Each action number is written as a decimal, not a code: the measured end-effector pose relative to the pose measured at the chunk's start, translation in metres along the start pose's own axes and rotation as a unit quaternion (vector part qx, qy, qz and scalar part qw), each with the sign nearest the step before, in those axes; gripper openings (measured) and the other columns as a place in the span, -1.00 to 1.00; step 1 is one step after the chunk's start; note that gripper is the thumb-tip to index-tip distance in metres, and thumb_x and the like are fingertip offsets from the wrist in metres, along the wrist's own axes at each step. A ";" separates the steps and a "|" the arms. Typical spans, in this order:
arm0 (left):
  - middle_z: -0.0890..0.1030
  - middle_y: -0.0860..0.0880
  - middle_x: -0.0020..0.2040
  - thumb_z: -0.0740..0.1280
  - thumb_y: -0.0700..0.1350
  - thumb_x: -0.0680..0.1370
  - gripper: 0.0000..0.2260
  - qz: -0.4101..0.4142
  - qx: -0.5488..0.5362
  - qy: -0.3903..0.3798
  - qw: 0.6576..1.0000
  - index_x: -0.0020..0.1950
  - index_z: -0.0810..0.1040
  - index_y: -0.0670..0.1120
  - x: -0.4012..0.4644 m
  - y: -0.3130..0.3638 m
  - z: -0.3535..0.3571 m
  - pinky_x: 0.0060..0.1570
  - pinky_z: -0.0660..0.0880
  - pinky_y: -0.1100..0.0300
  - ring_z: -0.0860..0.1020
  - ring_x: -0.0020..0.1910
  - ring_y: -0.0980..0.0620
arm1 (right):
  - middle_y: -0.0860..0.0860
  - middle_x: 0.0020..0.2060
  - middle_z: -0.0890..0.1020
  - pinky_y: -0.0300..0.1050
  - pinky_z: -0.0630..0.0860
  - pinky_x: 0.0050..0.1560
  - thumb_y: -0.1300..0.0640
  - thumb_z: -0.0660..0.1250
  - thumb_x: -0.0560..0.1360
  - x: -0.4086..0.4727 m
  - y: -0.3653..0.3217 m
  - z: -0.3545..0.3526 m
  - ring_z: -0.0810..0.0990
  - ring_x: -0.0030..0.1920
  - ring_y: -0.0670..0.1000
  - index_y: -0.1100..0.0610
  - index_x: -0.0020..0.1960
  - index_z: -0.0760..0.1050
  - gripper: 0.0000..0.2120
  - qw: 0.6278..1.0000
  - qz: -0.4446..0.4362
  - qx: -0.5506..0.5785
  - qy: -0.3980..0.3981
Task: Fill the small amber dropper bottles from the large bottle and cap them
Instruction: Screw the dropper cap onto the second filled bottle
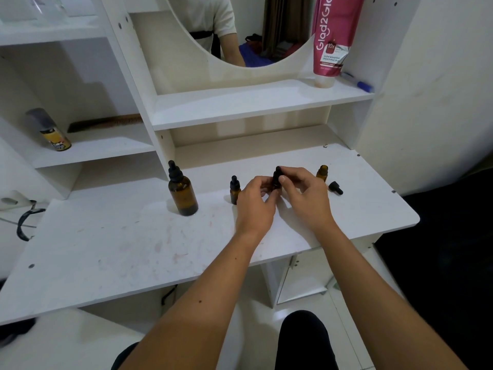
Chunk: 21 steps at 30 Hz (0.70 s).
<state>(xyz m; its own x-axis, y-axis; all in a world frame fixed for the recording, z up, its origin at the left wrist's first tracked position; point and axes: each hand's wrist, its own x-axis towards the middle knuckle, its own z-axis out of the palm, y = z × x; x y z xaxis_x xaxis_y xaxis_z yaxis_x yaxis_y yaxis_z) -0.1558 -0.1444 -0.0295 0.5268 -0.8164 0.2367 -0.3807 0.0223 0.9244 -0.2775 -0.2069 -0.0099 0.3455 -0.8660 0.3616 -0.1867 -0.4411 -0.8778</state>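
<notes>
A large amber bottle (183,193) with a black dropper cap stands on the white desk (133,249), left of my hands. A small capped amber bottle (234,190) stands just left of my left hand (257,201). My left hand grips the body of another small amber bottle (276,182), mostly hidden by my fingers. My right hand (304,193) pinches that bottle's black dropper cap (278,172) from above. Farther right stands a small amber bottle (322,173) without a cap. Its loose black dropper cap (335,188) lies on the desk beside it.
A shelf (261,102) above the desk carries a pink tube (333,38) and a blue pen (358,82). On the left shelf are a spray can (50,130) and a comb (104,122). A mirror (240,28) hangs behind. My knee (304,340) is below the desk's edge.
</notes>
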 end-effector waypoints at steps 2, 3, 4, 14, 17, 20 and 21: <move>0.67 0.13 0.07 0.44 -0.12 0.62 -0.83 -0.004 0.000 -0.002 1.000 0.21 0.62 -0.04 0.000 0.001 0.000 0.10 0.51 0.44 0.60 0.09 0.26 | -0.05 0.07 0.75 -0.23 0.63 0.20 0.17 0.49 0.59 0.001 0.001 -0.001 0.72 0.08 -0.11 0.11 0.22 0.68 -0.79 1.000 0.024 0.014 0.009; 0.67 0.14 0.07 0.44 -0.11 0.62 -0.83 -0.005 0.002 -0.002 1.000 0.21 0.63 -0.04 0.000 0.001 0.001 0.10 0.51 0.43 0.60 0.08 0.27 | -0.05 0.05 0.74 -0.25 0.63 0.18 0.16 0.50 0.58 0.001 0.001 -0.001 0.72 0.06 -0.12 0.12 0.21 0.67 -0.79 0.999 0.030 0.018 0.017; 0.67 0.14 0.08 0.44 -0.11 0.62 -0.83 -0.005 0.003 -0.002 1.000 0.21 0.63 -0.03 0.000 0.002 0.001 0.11 0.51 0.42 0.60 0.09 0.26 | -0.05 0.07 0.74 -0.26 0.62 0.18 0.16 0.49 0.59 0.000 0.000 -0.001 0.72 0.07 -0.13 0.13 0.22 0.67 -0.78 0.999 0.029 0.015 0.023; 0.67 0.13 0.08 0.43 -0.10 0.63 -0.83 0.002 0.010 -0.003 1.000 0.22 0.62 -0.03 -0.001 0.001 0.001 0.13 0.54 0.37 0.62 0.10 0.23 | -0.04 0.08 0.73 -0.20 0.64 0.18 0.16 0.49 0.59 -0.001 -0.002 0.000 0.72 0.07 -0.12 0.12 0.21 0.66 -0.80 0.999 0.024 0.011 0.023; 0.67 0.13 0.09 0.43 -0.11 0.62 -0.82 0.002 0.015 0.000 1.000 0.22 0.61 -0.03 -0.001 0.001 0.001 0.12 0.50 0.41 0.60 0.09 0.26 | -0.03 0.16 0.72 -0.28 0.58 0.24 0.23 0.38 0.66 -0.002 -0.002 0.001 0.69 0.17 -0.11 0.12 0.29 0.67 -0.77 1.000 -0.018 -0.016 0.016; 0.66 0.14 0.09 0.42 -0.09 0.63 -0.82 -0.001 0.018 -0.002 1.000 0.23 0.61 -0.02 -0.002 0.002 0.001 0.08 0.49 0.44 0.60 0.09 0.26 | -0.03 0.07 0.73 -0.27 0.61 0.18 0.21 0.46 0.61 -0.001 0.000 0.001 0.71 0.08 -0.11 0.13 0.20 0.67 -0.82 1.000 0.016 -0.004 0.014; 0.66 0.13 0.09 0.42 -0.09 0.64 -0.82 0.000 0.018 -0.003 1.000 0.24 0.60 -0.03 -0.002 0.003 0.001 0.08 0.50 0.44 0.60 0.09 0.26 | -0.02 0.04 0.73 -0.27 0.62 0.14 0.19 0.49 0.59 -0.001 0.000 0.000 0.71 0.03 -0.12 0.14 0.16 0.65 -0.84 0.999 0.026 0.004 0.019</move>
<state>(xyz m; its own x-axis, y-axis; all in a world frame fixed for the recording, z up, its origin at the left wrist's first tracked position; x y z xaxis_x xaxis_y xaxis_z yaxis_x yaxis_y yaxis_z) -0.1585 -0.1428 -0.0277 0.5225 -0.8195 0.2355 -0.4088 0.0017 0.9126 -0.2774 -0.2062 -0.0102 0.2996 -0.8965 0.3264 -0.1961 -0.3927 -0.8985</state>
